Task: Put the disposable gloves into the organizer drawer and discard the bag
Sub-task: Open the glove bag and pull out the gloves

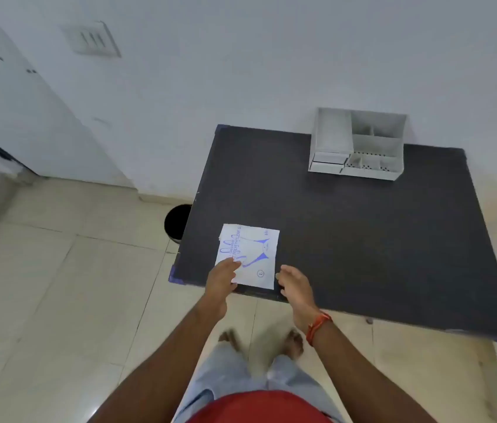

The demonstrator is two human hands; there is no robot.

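A flat white glove bag (251, 253) with a blue printed hand outline lies near the front left corner of the dark table (347, 233). My left hand (221, 277) rests with its fingertips on the bag's near left corner, fingers apart. Just past the bag's near right corner hovers my right hand (294, 283), open and empty; whether it touches the bag I cannot tell. The white organizer (358, 145) with small drawers on its left side stands at the table's back edge against the wall.
A black waste bin (177, 222) stands on the tiled floor, partly hidden by the table's left edge. A white wall runs behind the table. A door is at the far left. My bare feet (262, 343) are close to the table's front edge.
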